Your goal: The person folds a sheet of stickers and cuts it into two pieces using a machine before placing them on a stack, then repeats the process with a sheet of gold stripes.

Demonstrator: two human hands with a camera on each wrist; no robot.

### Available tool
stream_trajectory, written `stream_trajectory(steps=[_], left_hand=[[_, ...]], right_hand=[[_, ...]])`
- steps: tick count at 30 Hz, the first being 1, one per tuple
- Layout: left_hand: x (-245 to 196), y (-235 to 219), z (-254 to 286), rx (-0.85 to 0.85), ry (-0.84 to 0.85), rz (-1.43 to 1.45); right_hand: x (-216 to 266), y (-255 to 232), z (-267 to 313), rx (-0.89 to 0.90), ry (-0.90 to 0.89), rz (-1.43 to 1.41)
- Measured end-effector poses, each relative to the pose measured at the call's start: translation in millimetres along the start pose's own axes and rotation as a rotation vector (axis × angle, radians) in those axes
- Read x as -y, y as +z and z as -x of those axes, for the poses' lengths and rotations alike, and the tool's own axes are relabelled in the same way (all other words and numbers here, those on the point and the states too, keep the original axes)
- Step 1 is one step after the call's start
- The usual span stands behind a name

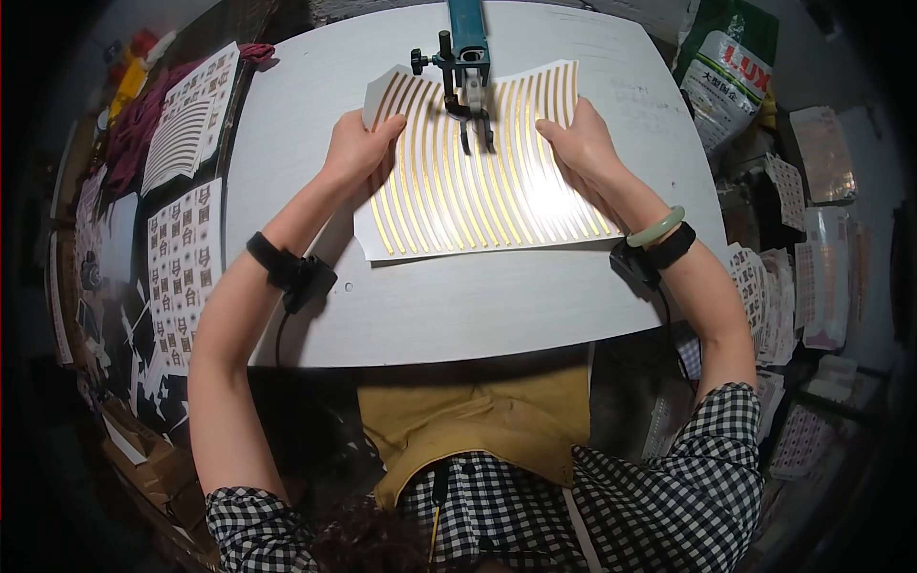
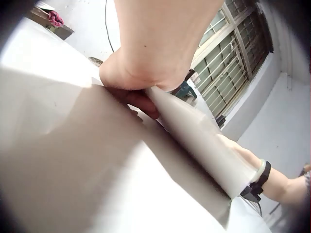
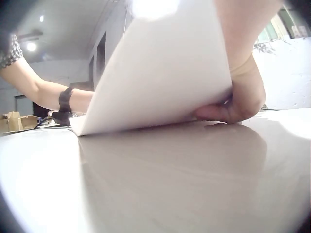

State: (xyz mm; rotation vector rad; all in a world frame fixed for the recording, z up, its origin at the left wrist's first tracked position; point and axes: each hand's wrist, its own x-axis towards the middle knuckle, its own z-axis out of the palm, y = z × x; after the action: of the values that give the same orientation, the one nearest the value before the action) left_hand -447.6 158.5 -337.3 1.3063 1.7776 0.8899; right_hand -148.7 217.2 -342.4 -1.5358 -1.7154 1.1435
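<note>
A white sheet with curved gold stripes (image 1: 478, 205) lies under the teal machine head (image 1: 469, 33) in the head view. My left hand (image 1: 361, 145) pinches its left edge, thumb on the striped face. On the opposite edge, my right hand (image 1: 581, 143) grips in the same way. Between the hands, the machine's dark metal prongs (image 1: 489, 134) reach down over the stripes. The left wrist view shows curled fingers (image 2: 141, 102) beneath the sheet's plain white back (image 2: 194, 131). From the right wrist, the sheet (image 3: 160, 73) tilts up off the table, fingers (image 3: 218, 112) under it.
The white table (image 1: 478, 315) carries the machine at its far side. Printed sheets (image 1: 181, 277) and another striped sheet (image 1: 180, 134) lie at the left. At the right are a green and white bag (image 1: 728, 81) and stacks of printed sheets (image 1: 764, 296).
</note>
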Motion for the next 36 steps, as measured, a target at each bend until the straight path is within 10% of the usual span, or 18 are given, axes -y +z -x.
stream_trajectory(steps=[36], left_hand=[[-9.0, -2.8, -27.5, -0.024, 0.195, -0.137]], right_hand=[[29.7, -3.6, 2.6, -0.059, 0.018, 0.191]])
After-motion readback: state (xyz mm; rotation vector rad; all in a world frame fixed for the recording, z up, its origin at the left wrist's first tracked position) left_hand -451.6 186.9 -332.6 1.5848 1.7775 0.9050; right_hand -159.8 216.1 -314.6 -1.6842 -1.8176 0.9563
